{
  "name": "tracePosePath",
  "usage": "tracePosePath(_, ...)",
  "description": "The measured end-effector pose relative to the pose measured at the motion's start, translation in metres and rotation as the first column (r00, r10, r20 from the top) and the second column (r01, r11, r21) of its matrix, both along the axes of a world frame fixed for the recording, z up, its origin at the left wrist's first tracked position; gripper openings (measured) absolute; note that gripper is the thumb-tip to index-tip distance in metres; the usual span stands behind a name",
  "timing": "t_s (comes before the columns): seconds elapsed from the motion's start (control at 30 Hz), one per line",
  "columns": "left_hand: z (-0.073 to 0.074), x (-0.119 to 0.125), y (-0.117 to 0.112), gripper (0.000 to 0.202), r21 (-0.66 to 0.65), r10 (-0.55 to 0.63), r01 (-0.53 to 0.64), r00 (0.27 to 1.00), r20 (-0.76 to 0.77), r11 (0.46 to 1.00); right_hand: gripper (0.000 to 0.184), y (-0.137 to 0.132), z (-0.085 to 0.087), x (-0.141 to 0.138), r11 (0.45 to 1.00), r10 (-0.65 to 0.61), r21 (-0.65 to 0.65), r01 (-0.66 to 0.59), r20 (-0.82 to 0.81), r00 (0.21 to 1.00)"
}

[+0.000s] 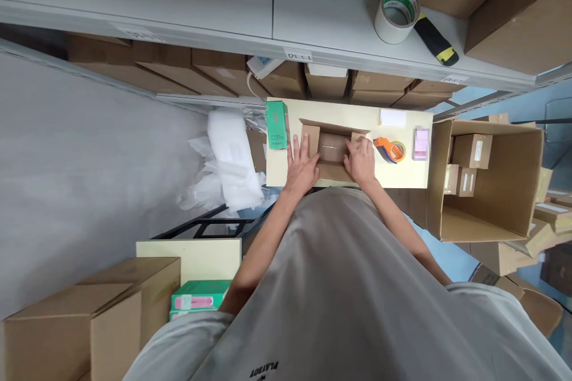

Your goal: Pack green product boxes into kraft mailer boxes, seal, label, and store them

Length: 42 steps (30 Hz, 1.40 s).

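A small open cardboard box (333, 153) stands on the pale yellow table close to my body, its flaps folded outward. My left hand (302, 168) lies with fingers spread over the left flap, thumb reaching toward the opening. On the other side, my right hand (361, 162) has its fingers bent around the right flap and wall, the thumb at the inner edge. Left of the box is a green carton (277, 125), just beyond my left fingertips. An orange tape dispenser (390, 150) with a yellow roll lies right of my right hand.
A white card (393, 117) and a pink-purple item (420, 144) lie on the table's (409, 175) right part. A large carton (491, 190) holding small boxes adjoins it. White foam wrap (235, 158) is left. Above, a grey shelf (322, 9) bears a tape roll (397, 15) and a utility knife (435, 40).
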<state>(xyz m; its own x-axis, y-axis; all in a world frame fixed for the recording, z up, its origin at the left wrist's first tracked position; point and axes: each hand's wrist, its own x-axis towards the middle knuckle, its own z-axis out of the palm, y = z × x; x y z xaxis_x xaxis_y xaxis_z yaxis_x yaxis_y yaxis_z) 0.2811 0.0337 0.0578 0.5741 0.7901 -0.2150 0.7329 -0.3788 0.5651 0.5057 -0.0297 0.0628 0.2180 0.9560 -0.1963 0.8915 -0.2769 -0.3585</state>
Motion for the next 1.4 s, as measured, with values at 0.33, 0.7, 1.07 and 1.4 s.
tracePosePath(0.33,-0.012,-0.043,0.01,0.071,-0.029,0.22,-0.221,0.975,-0.028,0.975,0.045,-0.074,-0.022,0.051,0.962,-0.178,0.167,0.215,-0.214,0.961)
tracePosePath(0.7,-0.017,-0.037,0.021,0.073,-0.015,0.166,-0.166,0.985,-0.037,0.986,0.05,-0.065,-0.025,0.062,0.93,-0.329,-0.006,0.367,-0.454,0.828)
tracePosePath(1.07,0.022,-0.026,-0.057,0.073,-0.032,0.307,-0.308,0.951,-0.039,0.951,0.055,-0.069,-0.016,0.096,0.968,-0.227,-0.002,0.25,-0.426,0.876)
tracePosePath(1.4,0.05,-0.027,-0.135,0.073,0.006,0.441,-0.441,0.898,-0.007,0.898,0.06,-0.099,0.006,0.095,0.983,-0.102,0.096,0.159,-0.435,0.895)
